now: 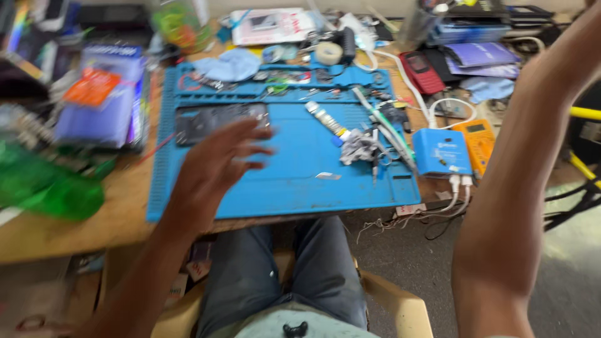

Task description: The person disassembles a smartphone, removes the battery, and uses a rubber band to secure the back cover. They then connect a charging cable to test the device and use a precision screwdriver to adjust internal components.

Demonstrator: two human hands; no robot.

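Hovering spread-fingered and empty, left hand sits over blue mat beside dark phone; right hand unseen.

A flat white rectangular package with red and blue print lies at the far edge of the bench, just beyond the blue work mat. A purple plastic-wrapped rectangular pack with a square orange label on its top sits left of the mat. A dismantled dark phone with its rectangular screen side blurred rests on the mat's upper left area. A small blue box-shaped unit with a white label stands at the mat's right edge, touching an orange multimeter with a small grey display. A red keypad phone with a dark little screen lies farther back on the right.
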